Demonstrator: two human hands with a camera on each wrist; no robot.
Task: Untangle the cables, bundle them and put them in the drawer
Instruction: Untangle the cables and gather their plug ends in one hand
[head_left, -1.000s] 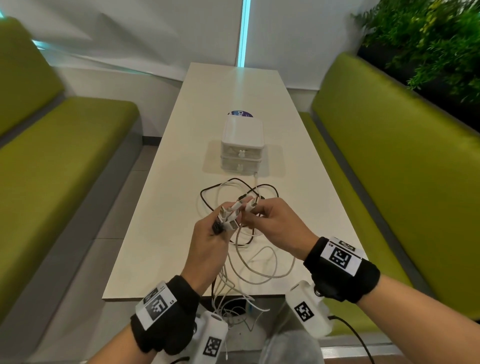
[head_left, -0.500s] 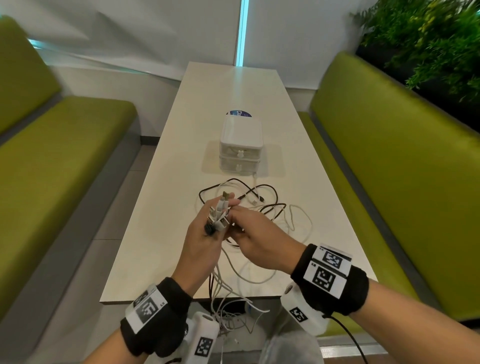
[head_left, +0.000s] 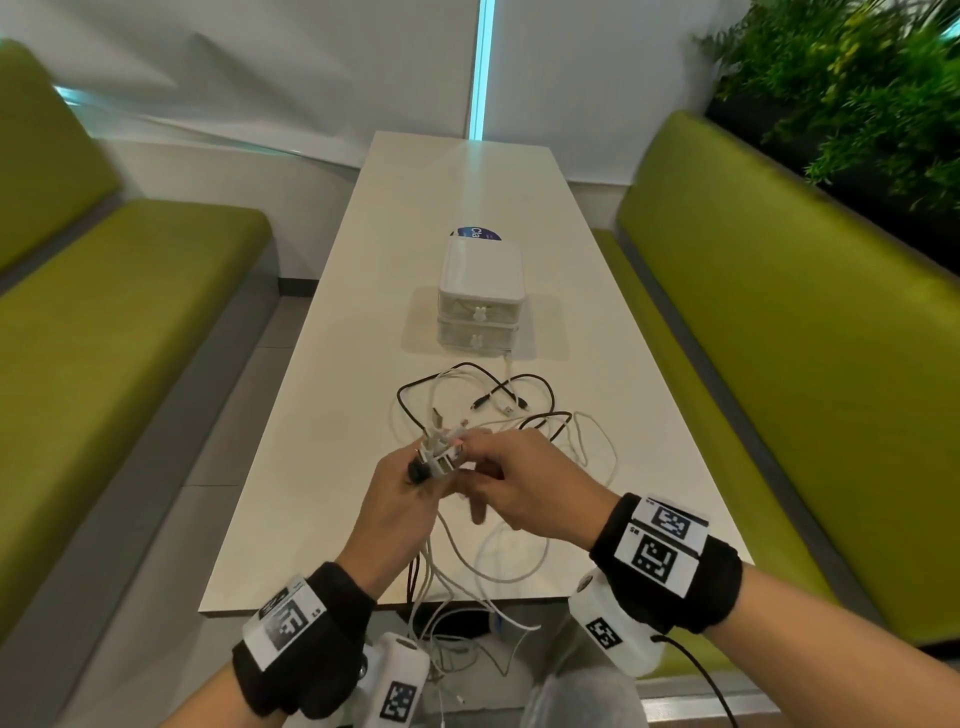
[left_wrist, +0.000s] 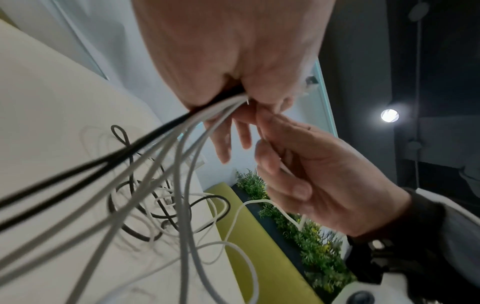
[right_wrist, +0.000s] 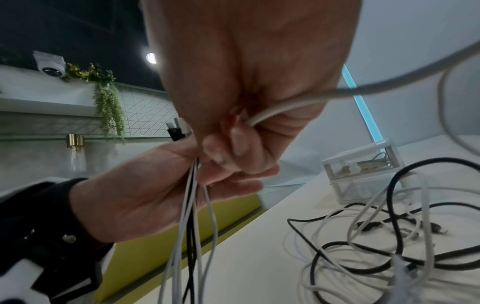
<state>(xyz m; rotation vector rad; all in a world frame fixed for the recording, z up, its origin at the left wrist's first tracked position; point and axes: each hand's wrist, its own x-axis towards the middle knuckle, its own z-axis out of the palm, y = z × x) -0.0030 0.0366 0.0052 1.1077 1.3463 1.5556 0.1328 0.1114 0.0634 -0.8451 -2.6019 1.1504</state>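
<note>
1. The left hand (head_left: 397, 499) is gripping a cluster of plugs (head_left: 439, 451) upright above the near part of the table (head_left: 322, 415), with black and white cables (left_wrist: 166, 148) running down out of the fist and off the table edge.
2. The right hand (head_left: 524, 488) is pinching one white cable (right_wrist: 275, 111) and bringing its end beside the plugs; its fingers are curling round that cable.
3. I judge the step in hand to be gathering every end into one fist. It is going best if each new plug is sitting level with the others before the left hand is tightening.
4. The loose tangle (head_left: 498, 410) is lying on the table between the hands and the drawers (head_left: 480, 306), so pulling slowly is keeping loops from knotting.
5. Both drawers are looking closed, with a stray white cable touching the lower one.
</note>
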